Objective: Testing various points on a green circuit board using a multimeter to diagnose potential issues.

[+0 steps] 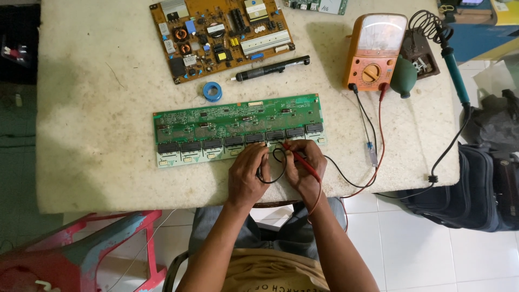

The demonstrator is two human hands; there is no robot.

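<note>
Both hands low at the near edge of the pale, stained stone surface [97, 162]. Right hand [305, 167] pinched shut around a red probe [301, 161], tip pointing up-left toward the near edge of the long green circuit board [238, 128]. Left hand [247, 174] curled closed, apparently on the black probe lead [275, 167], which loops between the two hands; its tip I cannot see under the fingers.

To do this well, as I judge it: keep wrists planted on the surface, set each tip on one pad only, avoid bridging neighbours, and glance up at the meter without shifting pressure.

The board lies flat mid-surface, long axis left to right, a row of dark rectangular blocks along its near side. Red and black leads run right and back to the orange analogue meter [376, 51] at the far right corner.
</note>
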